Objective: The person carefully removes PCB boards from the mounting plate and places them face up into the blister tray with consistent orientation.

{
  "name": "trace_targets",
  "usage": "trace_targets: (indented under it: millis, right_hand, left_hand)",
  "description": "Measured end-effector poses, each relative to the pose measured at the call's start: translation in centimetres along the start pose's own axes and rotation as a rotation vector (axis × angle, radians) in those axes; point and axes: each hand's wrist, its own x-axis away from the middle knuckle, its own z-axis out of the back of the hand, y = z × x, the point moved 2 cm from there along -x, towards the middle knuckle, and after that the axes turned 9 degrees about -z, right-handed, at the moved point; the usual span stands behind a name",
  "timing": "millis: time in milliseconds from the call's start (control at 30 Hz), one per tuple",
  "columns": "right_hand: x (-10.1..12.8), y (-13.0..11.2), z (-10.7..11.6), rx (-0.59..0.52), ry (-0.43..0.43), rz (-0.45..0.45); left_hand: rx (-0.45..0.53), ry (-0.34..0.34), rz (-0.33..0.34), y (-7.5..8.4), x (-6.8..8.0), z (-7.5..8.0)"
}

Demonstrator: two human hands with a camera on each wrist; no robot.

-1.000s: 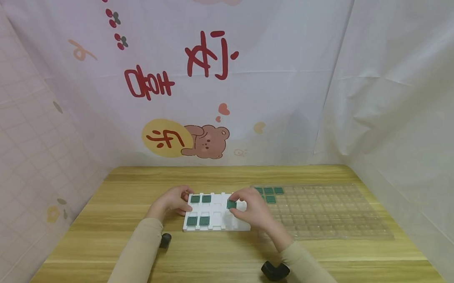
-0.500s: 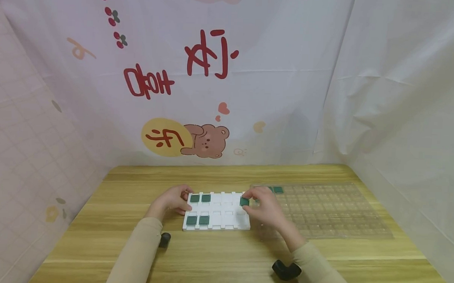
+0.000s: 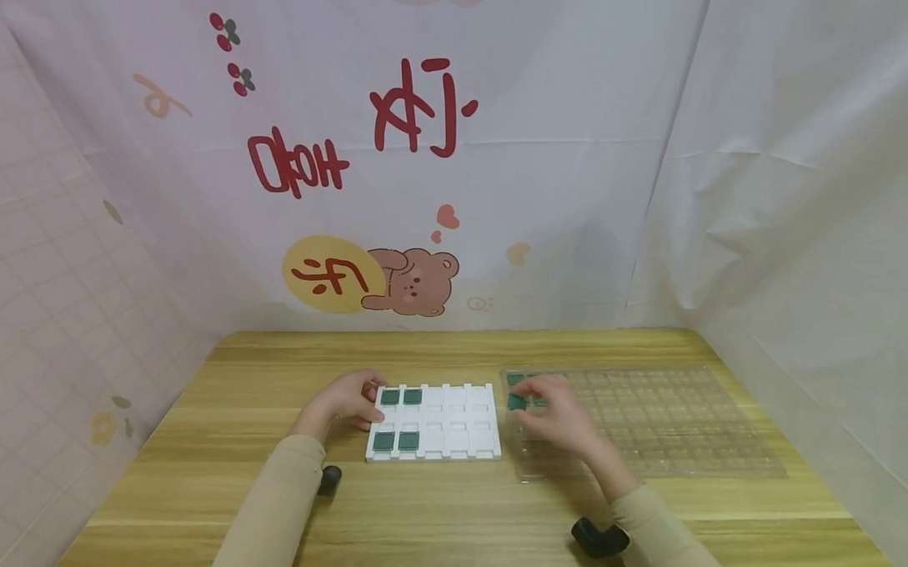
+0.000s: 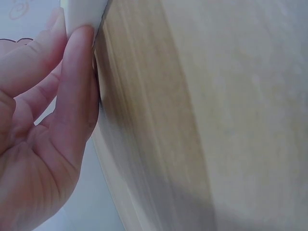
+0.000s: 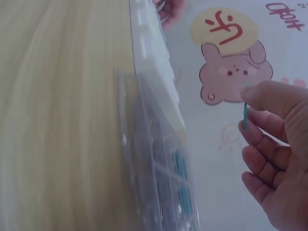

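At the left of the wooden table (image 3: 446, 517), the left hand (image 3: 344, 406) rests against the near-left edge of the white tray (image 3: 434, 458), its fingers (image 4: 79, 82) curled against the tray's corner, which looks like steadying it. Four green tiles (image 3: 401, 396) sit in the tray's left-hand slots, two in the back row and two in the front; the slots to their right show white. Further right, the right hand (image 3: 558, 416) hovers over the left end of the clear grid tray (image 3: 689, 446), which lies just beside the white one. It pinches one tile (image 3: 517, 401) between thumb and fingertips; in the right wrist view the held tile (image 5: 245, 113) shows edge-on as a thin green line above the clear tray. A few other green tiles lie in the clear tray's back-left cells, partly hidden by the hand. Judging by this, the step in hand is carrying a tile between the two trays, the pinch well clear of both; which way it is bound I cannot tell. Either way, the next move calls for squaring the tile over a free cell and lowering it flat before loosening the pinch, since a tilted tile would likely catch on the cell walls.
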Motion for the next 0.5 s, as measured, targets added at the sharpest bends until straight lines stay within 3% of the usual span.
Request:
trace_targets:
  millis: [333,500]
  right_hand:
    - [0.0,2.2,1.8,0.029,0.001,-0.001]
    - [-0.5,3.4,2.8,0.105,0.014,0.041]
  left_hand:
    - [-0.012,-0.001,0.003,0.0,0.0,0.0]
    - [-0.022,0.001,0.006,0.1,0.0,0.0]
